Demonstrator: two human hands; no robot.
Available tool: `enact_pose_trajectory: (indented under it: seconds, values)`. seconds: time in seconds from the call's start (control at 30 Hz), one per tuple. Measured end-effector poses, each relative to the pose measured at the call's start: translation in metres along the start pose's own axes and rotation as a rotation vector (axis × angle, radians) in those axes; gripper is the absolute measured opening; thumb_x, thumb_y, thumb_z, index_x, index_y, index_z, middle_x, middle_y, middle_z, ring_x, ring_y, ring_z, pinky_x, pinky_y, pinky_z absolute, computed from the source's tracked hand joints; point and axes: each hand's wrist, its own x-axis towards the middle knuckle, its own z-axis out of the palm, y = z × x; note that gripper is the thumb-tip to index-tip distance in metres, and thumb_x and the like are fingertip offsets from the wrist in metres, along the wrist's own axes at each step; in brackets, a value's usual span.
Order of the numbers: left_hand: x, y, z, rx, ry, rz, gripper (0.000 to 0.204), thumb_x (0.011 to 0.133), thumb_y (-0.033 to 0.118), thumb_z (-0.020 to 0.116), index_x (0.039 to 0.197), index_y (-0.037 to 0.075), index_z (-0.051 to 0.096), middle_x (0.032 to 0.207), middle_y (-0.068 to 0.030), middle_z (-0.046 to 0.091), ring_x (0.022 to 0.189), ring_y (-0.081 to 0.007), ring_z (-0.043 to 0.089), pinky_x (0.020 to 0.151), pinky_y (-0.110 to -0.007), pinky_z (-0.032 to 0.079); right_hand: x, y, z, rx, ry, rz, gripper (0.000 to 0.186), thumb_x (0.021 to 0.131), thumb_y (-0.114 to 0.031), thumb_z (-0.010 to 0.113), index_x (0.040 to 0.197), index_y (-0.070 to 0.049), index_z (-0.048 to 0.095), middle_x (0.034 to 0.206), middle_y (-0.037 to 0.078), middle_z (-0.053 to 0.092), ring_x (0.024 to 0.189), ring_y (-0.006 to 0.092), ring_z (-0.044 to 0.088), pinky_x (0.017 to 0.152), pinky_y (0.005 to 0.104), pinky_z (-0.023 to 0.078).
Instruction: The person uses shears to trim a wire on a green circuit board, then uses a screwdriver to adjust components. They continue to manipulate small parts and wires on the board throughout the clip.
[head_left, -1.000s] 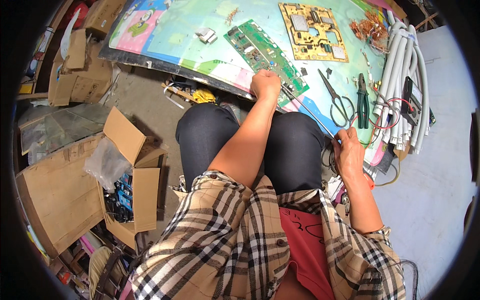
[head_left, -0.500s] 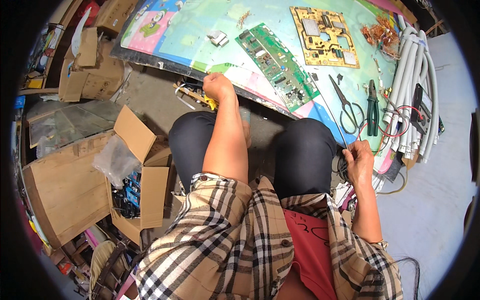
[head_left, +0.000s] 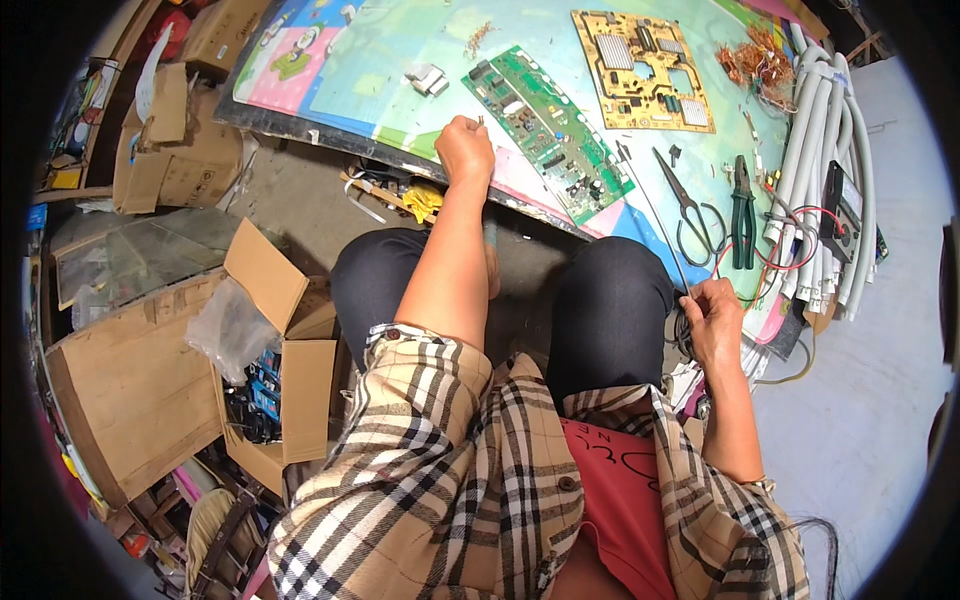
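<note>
Firstly, right hand (head_left: 714, 312): grip closed, thumb and fingers pinching the near end of a thin rod (head_left: 652, 212), beside the right knee. Rod slants away and leftward, passing just beside the near right corner of the green circuit board (head_left: 552, 135); contact between its far end and the table cannot be told.

Left hand (head_left: 466, 150): grip curled closed over the near edge of the table (head_left: 380, 70), left of the green board and apart from it; something tiny shows at the fingertips, too small to name, and whether it is held cannot be told.

Green circuit board: lying aslant on the table, components upward, between left hand and rod.

Also on the table: one yellow-brown circuit board (head_left: 640, 100), beyond the rod; silvery metal pieces (head_left: 427, 79); black scissors (head_left: 688, 203), right of the rod; green-handled pliers (head_left: 743, 215), beside the scissors; tangle of copper wire (head_left: 757, 70); bundle of pale tubes (head_left: 818, 120) along the right side; black boxy device (head_left: 842, 215) with red lead, against the tubes.

Floor, left: cardboard box (head_left: 308, 400), flaps raised, blue and black items inside; clear plastic bag (head_left: 232, 330) at its side; wooden panel (head_left: 140, 370) adjoining
</note>
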Motion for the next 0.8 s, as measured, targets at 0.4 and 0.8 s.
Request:
enact_pose_trajectory:
  seconds: [0.4,0.8]
  values:
    - [0.035,-0.001,-0.007,-0.131,0.006,-0.191,0.019,0.072,0.018,0.071,0.071,0.000,0.067,0.068,-0.0112,0.067,0.062,-0.0184,0.062,0.062,-0.033,0.048,0.002,-0.002,0.002,0.019,-0.033,-0.016,0.016,0.075,-0.002,0.069,0.076,0.002,0.053,0.071,0.013,0.048,0.062,0.0256,0.050,0.060,0.0358,0.040]
    - [0.052,0.001,-0.010,-0.721,-0.134,-0.437,0.010,0.070,0.002,0.070,0.080,-0.001,0.067,0.065,-0.0059,0.061,0.053,-0.0098,0.049,0.043,-0.024,0.034,0.003,-0.007,0.005,0.048,-0.067,0.016,0.014,0.075,-0.002,0.068,0.078,0.002,0.055,0.070,0.012,0.048,0.063,0.0250,0.049,0.061,0.0357,0.041]
